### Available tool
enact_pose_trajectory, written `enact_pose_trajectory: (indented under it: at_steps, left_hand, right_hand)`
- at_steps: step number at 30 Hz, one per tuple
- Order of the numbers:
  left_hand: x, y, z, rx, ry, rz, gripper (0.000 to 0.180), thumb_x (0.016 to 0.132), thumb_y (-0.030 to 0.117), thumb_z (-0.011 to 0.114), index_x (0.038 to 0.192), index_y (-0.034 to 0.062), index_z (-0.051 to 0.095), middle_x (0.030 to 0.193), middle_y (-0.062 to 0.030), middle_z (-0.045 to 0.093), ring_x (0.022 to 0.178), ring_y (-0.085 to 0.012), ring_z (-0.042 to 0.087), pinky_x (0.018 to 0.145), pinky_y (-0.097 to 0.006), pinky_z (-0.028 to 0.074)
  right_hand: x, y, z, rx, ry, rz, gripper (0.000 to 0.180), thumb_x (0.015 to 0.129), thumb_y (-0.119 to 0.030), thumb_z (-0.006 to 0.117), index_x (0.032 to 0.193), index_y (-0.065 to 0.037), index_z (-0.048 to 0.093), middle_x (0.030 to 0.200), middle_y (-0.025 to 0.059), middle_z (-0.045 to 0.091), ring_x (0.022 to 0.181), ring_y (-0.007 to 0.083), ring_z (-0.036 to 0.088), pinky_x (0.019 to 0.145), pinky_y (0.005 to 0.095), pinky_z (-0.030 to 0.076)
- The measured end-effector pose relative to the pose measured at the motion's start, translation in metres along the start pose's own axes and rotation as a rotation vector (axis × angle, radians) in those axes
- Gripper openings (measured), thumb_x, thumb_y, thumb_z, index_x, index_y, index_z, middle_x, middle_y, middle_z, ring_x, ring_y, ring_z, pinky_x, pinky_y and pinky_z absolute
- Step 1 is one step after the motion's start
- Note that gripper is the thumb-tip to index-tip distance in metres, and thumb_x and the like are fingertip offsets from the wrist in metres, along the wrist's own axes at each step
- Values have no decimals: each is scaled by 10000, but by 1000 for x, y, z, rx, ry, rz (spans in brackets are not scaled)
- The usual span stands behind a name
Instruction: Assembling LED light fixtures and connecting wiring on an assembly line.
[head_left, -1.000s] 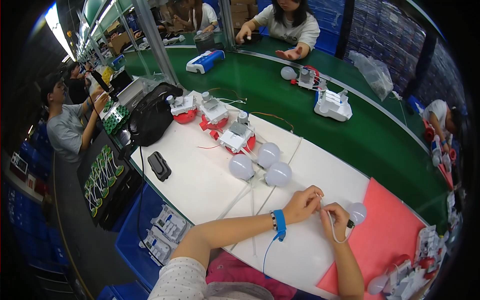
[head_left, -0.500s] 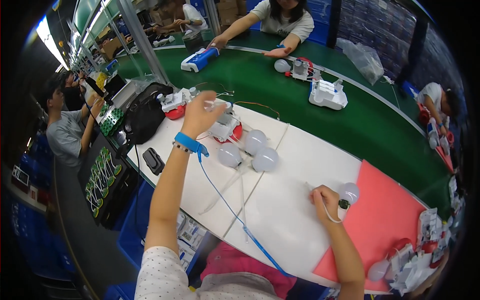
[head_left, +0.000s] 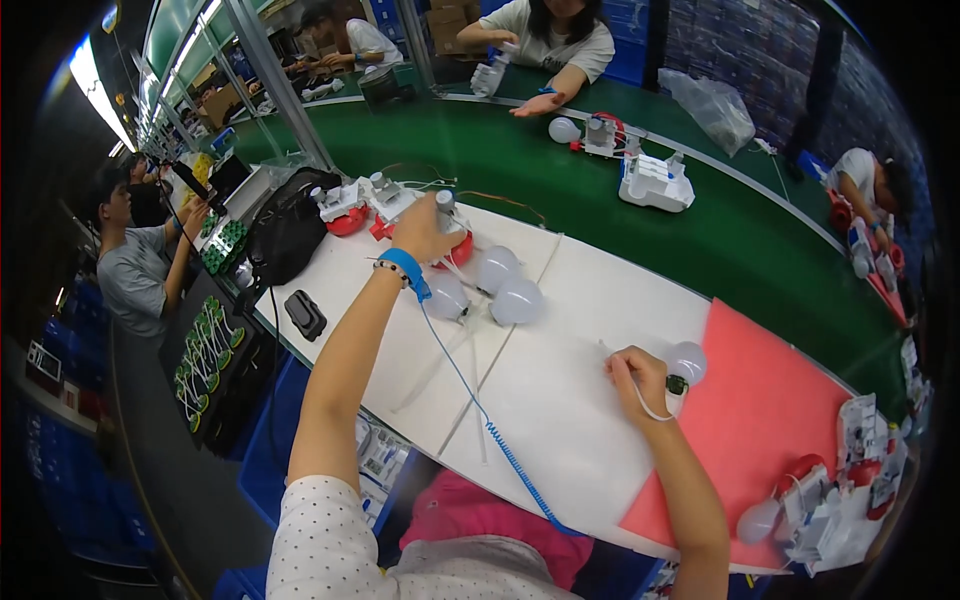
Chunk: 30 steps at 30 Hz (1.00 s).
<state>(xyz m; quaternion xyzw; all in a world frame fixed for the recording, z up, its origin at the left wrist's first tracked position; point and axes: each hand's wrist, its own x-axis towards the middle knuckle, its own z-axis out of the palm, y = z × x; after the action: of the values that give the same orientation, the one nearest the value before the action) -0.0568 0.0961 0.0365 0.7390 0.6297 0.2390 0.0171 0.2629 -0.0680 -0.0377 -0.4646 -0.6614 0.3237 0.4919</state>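
My left hand (head_left: 424, 234), with a blue wrist strap, reaches over a white-and-red plastic housing (head_left: 452, 250) with a grey cylinder on top. Its fingers curl round the housing, their tips partly hidden. Beside that hand lie three round white bulbs (head_left: 517, 301) in a cluster, with clear strips below them. My right hand (head_left: 638, 382) is closed in a pinch on a thin white cable (head_left: 650, 408), whose end sticks out past the fingers. A fourth-sized round white bulb (head_left: 686, 362) with a small green circuit board (head_left: 677, 384) sits right against this hand.
More white-and-red housings (head_left: 343, 208) stand at the table's far left, near a black bag (head_left: 287, 225) and a black case (head_left: 304, 315). A red sheet (head_left: 760, 420) covers the right side. Beyond runs a green belt (head_left: 500, 160) carrying a white housing (head_left: 655, 184); a co-worker (head_left: 560, 50) sits across.
My left hand has come down onto the housing from above it. The right hand keeps its pinch. Across the belt, the co-worker's blue-and-white device has left its place, and a white part is now lifted.
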Motion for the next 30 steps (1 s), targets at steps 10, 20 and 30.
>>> enact_pose_trajectory:
  at_steps: [10,20,30]
  left_hand:
    - [32,100,-103,-194,818,523,504,574,159,698,1014,29,491,920,-141,545,834,-298,550,743,-335,445]
    - [167,153,-94,-215,1216,695,516,605,82,651,1066,25,426,1108,-181,462,1037,-324,452,909,-378,337]
    - [252,138,3,-101,793,555,284,688,278,653,875,73,593,871,-98,603,803,-287,571,692,-338,444]
  right_hand:
    - [-2,4,-3,-38,24,-78,61,745,-15,547,691,14,548,622,92,567,517,135,539,489,223,426]
    - [1,6,4,-59,37,-38,56,713,-28,600,693,8,562,604,101,562,482,151,535,468,233,424]
    - [5,23,-1,-49,77,-38,92,703,-96,609,645,-69,543,552,82,510,461,239,500,433,303,388]
